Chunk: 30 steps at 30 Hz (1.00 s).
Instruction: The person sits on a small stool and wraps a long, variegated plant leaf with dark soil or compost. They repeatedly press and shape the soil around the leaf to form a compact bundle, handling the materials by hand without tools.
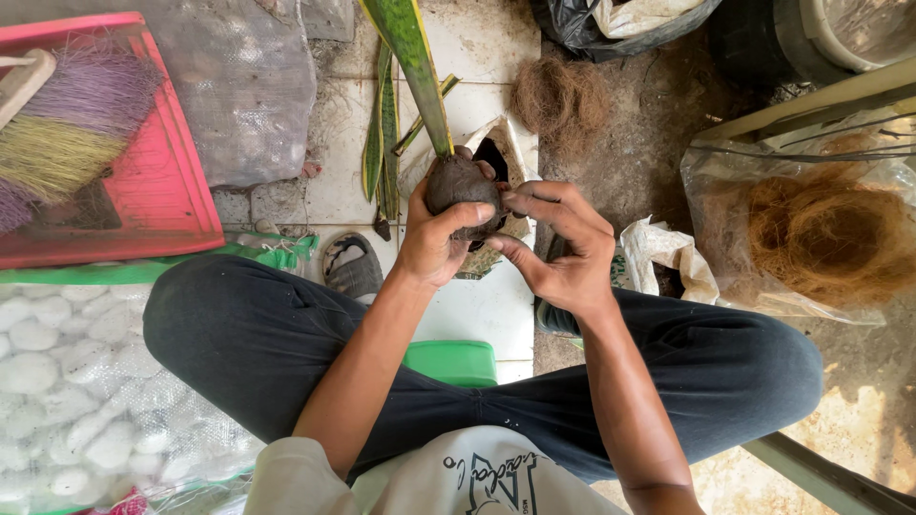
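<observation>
My left hand [431, 243] grips a dark ball of soil [462, 185] packed around the base of a long green leaf with yellow edges [412, 59]. The leaf points up and away from me. My right hand [563, 246] presses against the right side of the soil ball, with its fingertips on it. Both hands are held above my crossed legs in dark trousers [248, 334].
Cut leaves [384, 133] lie on the tiled floor beyond my hands. A clear bag of brown coconut fibre [825, 234] sits at the right, a loose fibre clump [561, 97] farther off. A red dustpan with a broom [86, 143] and a sack of white stones [67, 381] are at the left.
</observation>
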Motion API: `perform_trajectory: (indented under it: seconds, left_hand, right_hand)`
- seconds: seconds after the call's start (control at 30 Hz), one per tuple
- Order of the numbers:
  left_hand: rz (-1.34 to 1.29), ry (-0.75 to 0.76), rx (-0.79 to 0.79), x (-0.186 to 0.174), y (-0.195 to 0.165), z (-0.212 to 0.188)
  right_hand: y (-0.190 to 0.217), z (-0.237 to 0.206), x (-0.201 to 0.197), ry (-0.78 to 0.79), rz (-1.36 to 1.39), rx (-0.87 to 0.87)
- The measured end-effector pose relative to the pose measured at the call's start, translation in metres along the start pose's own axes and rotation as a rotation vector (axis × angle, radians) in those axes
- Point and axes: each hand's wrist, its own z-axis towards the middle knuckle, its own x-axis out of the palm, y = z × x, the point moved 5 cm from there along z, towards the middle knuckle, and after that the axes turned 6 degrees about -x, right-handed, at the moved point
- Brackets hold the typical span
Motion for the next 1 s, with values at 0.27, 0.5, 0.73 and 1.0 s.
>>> perform_trajectory:
  seconds: [0.27, 0.5, 0.73, 1.0]
  left_hand:
    - [-0.062, 0.050, -0.038, 0.003, 0.000, 0.000]
    - [-0.007, 0.154, -0.077, 0.002, -0.002, -0.003]
    - [0.010, 0.159, -0.076, -0.002, -0.006, -0.007]
    - [-0.055, 0.078, -0.076, -0.004, -0.002, -0.005]
  right_hand:
    - [0.004, 0.004, -0.002, 0.024, 0.021, -0.030]
    - [-0.009, -0.006, -0.003, 0.039, -0.009, -0.008]
    - [-0.030, -0.004, -0.011, 0.021, 0.133, 0.082]
    - [0.013, 0.009, -0.001, 0.162, -0.081, -0.059]
